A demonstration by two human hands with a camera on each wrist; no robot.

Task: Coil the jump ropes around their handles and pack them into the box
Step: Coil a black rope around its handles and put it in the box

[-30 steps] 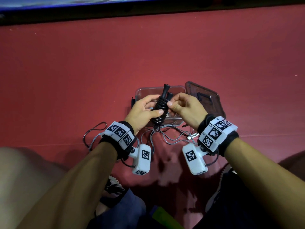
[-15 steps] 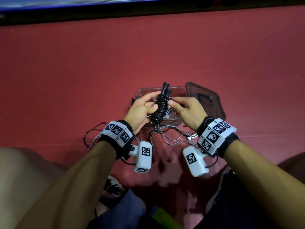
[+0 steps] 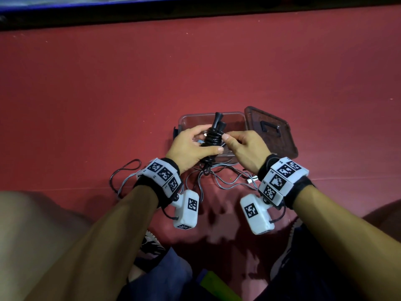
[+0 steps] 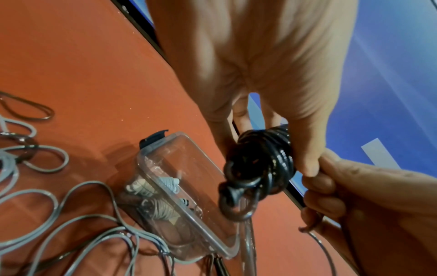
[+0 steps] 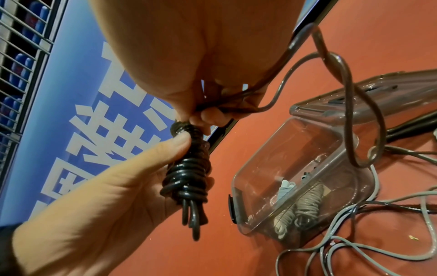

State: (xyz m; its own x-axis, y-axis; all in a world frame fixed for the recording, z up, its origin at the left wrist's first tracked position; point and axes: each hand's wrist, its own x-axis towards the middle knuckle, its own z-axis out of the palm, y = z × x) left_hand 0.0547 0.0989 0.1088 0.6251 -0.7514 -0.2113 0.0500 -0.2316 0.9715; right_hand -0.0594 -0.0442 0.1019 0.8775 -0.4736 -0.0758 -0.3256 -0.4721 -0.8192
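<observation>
Glossy black jump rope (image 3: 213, 139), coiled round its handles, is held in left hand's (image 3: 191, 148) grip, pinched by right hand (image 3: 245, 148).

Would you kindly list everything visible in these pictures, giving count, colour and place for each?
Coiled black jump rope: one, black, held by both hands above the box.
Clear plastic box: one, transparent, on the red floor, open.
Coiled ropes in the box: at least two, grey and whitish, at its bottom.
Box lid: one, dark tinted, beside the box on the right.
Loose grey ropes: number unclear, grey, on the floor near the box.
Red floor: one, red.
Left hand: grips the coil.
Right hand: pinches the rope's end.
</observation>
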